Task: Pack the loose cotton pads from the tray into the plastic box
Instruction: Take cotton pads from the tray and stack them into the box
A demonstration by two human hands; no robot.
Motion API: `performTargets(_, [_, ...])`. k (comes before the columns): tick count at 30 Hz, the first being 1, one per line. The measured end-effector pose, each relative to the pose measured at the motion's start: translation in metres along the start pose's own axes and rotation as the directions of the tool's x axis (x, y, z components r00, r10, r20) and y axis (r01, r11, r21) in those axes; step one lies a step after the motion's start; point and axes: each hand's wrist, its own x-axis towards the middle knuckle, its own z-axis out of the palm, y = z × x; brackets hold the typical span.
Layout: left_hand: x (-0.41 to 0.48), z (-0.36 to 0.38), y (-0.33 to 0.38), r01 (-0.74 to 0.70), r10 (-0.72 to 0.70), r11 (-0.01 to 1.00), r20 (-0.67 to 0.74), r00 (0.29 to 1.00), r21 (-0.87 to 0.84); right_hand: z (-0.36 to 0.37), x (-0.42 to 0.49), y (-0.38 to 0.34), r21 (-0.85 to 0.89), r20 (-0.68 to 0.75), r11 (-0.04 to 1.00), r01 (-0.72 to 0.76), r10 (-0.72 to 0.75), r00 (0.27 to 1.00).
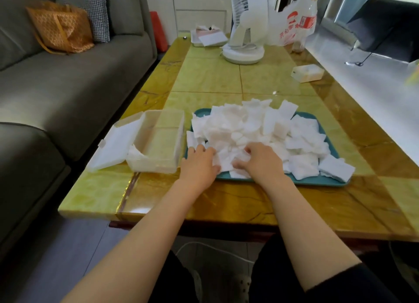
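Observation:
A heap of loose white cotton pads [256, 130] covers a teal tray [317, 181] on the table. To the tray's left stands a clear plastic box [158, 141] with its lid [113, 143] flipped open; one or two pads lie in its near left corner. My left hand [200, 164] and my right hand [260, 159] sit at the heap's near edge, fingers curled into the pads, with a few pads pinched between them.
The glossy yellow-brown table [226, 202] also carries a white fan [243, 50], a small white box [307, 73], a plastic bag [292, 28] and a tissue box [208, 38] at the far end. A grey sofa [68, 87] runs along the left.

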Motion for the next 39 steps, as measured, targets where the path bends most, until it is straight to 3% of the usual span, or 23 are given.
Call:
performTargets(6, [0.001,-0.012,0.005,0.087,-0.107,0.972,-0.082,0.991,-0.219,0.005,0.000,-0.006,0.381,-0.209,0.910,0.167,-0.091,0.974])
performTargets(10, [-0.001,-0.024,0.005,0.054,-0.131,0.926,-0.182,0.975,-0.375,0.002,0.000,-0.011,0.516,-0.322,0.831,0.206,-0.035,0.946])
performTargets(13, [0.000,-0.030,0.004,0.050,-0.216,0.826,-0.234,0.948,-0.562,-0.001,0.003,-0.013,0.704,-0.289,0.692,0.163,0.069,0.955])
performTargets(16, [0.001,-0.029,0.005,0.101,-0.330,0.608,-0.135,0.934,-0.787,-0.003,0.003,-0.020,0.855,-0.134,0.514,0.062,0.104,0.986])
performTargets(18, [-0.001,-0.030,0.006,0.126,-0.355,0.497,-0.069,0.932,-0.859,-0.007,0.000,-0.027,0.924,-0.024,0.382,0.010,0.033,0.999])
performTargets(20, [-0.003,-0.034,0.007,0.095,-0.320,0.407,-0.045,0.946,-0.909,-0.013,-0.003,-0.032,0.950,0.010,0.313,0.010,-0.060,0.998])
performTargets(23, [-0.010,-0.037,0.010,0.052,-0.264,0.352,-0.046,0.964,-0.934,-0.021,-0.009,-0.036,0.975,0.006,0.219,0.033,-0.177,0.984])
performTargets(25, [-0.015,-0.038,0.011,0.055,-0.256,0.334,-0.035,0.966,-0.941,-0.021,-0.011,-0.037,0.968,0.028,0.251,0.027,-0.212,0.977])
performTargets(29, [-0.024,-0.044,0.013,0.067,-0.170,0.268,0.021,0.985,-0.961,-0.014,-0.011,-0.034,0.900,0.011,0.433,0.051,-0.141,0.990])
performTargets(39, [-0.030,-0.052,0.014,0.155,-0.089,0.120,0.145,0.985,-0.981,-0.011,-0.008,-0.031,0.828,-0.133,0.543,0.141,-0.055,0.990])
